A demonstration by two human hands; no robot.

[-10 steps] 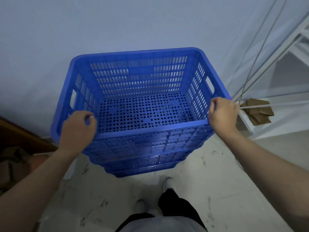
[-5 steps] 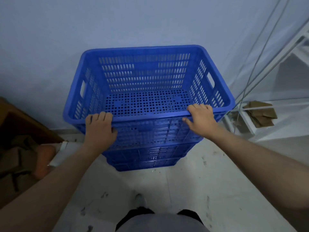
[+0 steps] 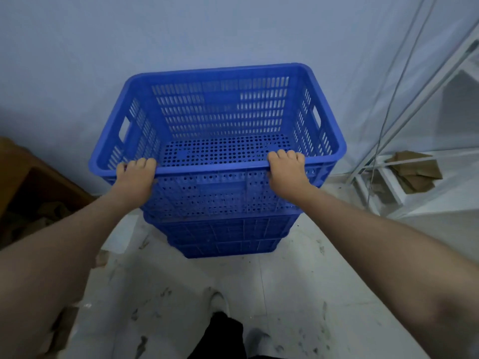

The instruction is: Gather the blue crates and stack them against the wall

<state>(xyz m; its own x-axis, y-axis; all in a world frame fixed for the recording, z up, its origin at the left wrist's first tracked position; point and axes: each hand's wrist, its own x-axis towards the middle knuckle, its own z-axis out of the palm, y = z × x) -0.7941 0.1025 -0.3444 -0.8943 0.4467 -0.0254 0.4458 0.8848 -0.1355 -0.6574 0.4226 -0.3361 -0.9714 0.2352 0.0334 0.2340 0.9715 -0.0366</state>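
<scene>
pale wall point(image 3: 129, 47) at twelve o'clock backs the crate stack point(image 3: 220, 229); left hand point(image 3: 134, 177) and right hand point(image 3: 287, 172) each grip the top crate point(image 3: 220, 110) near rim (fingers curled over).

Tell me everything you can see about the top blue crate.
The top blue crate looks like moulded plastic: slotted walls, a perforated floor, a rolled rim and a handle cut-out at each end. It is empty, upright and nested on other blue crates near the wall. The left hand and the right hand have a grip on its near rim.
</scene>
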